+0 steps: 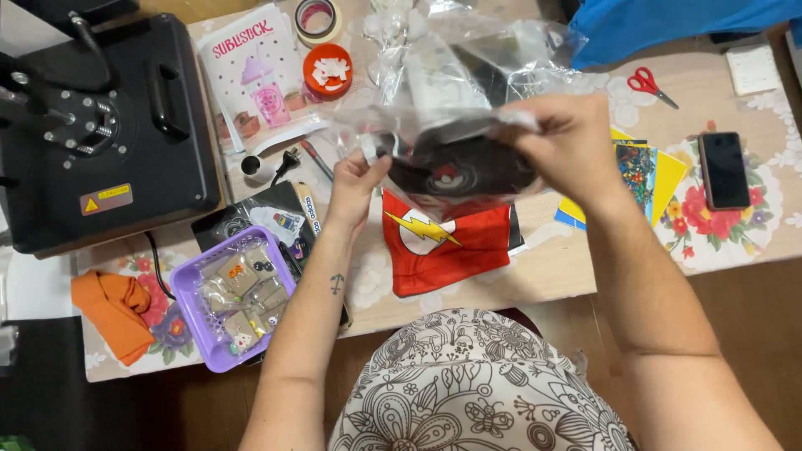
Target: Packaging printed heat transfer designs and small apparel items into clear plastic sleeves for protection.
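Floral tablecloth [735, 225] is spread under a red lightning-bolt cloth [443, 246]; just above that cloth, a clear plastic bag [451, 142] holding a dark round item is pinched by the left hand [355, 188] and the right hand [568, 146].

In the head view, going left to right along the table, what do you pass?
Black heat press → purple basket → left hand → clear plastic bag held by both hands → right hand → red scissors → black phone.
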